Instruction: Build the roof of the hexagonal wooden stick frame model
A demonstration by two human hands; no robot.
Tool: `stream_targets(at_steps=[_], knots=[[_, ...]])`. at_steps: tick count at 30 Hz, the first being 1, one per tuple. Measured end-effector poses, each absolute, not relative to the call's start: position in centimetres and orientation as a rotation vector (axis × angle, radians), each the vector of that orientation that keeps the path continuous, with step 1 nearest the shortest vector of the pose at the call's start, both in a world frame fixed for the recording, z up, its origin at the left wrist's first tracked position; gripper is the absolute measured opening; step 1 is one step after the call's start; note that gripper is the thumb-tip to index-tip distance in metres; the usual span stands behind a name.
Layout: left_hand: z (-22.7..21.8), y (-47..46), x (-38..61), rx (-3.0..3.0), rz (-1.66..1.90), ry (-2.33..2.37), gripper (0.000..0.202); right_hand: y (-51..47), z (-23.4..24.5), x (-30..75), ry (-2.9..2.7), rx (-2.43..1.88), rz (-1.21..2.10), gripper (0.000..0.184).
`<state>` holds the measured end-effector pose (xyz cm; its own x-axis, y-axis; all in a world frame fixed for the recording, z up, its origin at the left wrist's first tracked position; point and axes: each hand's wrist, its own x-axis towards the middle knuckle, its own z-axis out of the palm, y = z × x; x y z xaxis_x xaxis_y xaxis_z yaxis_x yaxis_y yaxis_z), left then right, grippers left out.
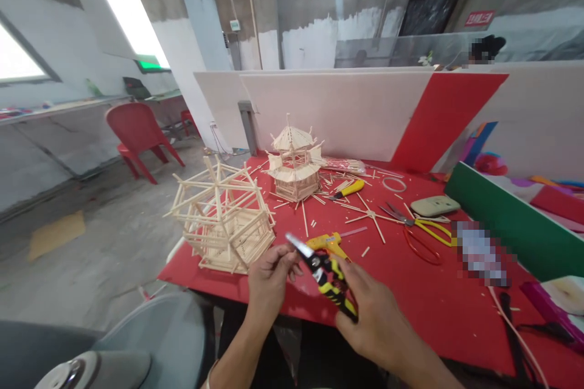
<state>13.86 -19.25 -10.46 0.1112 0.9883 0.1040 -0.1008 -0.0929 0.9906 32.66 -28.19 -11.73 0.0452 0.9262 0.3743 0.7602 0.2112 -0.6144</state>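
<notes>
My right hand (371,310) grips a pair of black-and-yellow handled cutters (335,292), their metal blades angled up and left. Close by the blades, my left hand (269,276) is pinched closed; whatever is between its fingers is too small to make out. Just beyond that hand stands a pavilion-like frame of thin wooden sticks (223,225) with an open roof. Behind the cutters lies a yellow glue gun (326,243). Farther back is a tiered stick pagoda (294,164) with a covered roof.
On the red tabletop (410,304) lie a yellow utility knife (349,188), a star of sticks (371,214), scissors (420,231) with red and yellow handles nearby, and scattered stick pieces. A green board (511,213) edges the right. A grey bin (159,334) stands lower left.
</notes>
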Motion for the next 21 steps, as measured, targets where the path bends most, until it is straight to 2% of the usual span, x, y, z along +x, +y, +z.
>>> stream_targets(at_steps=[5, 21], knots=[[-10.69, -19.35, 13.30, 1.247, 1.286, 0.992, 0.013, -27.81, -11.15, 33.06, -1.738, -1.591, 0.276, 0.080], [-10.08, -18.93, 13.55, 1.249, 1.258, 0.995, 0.014, -27.88, -10.93, 32.87, -1.861, -1.491, 0.180, 0.086]])
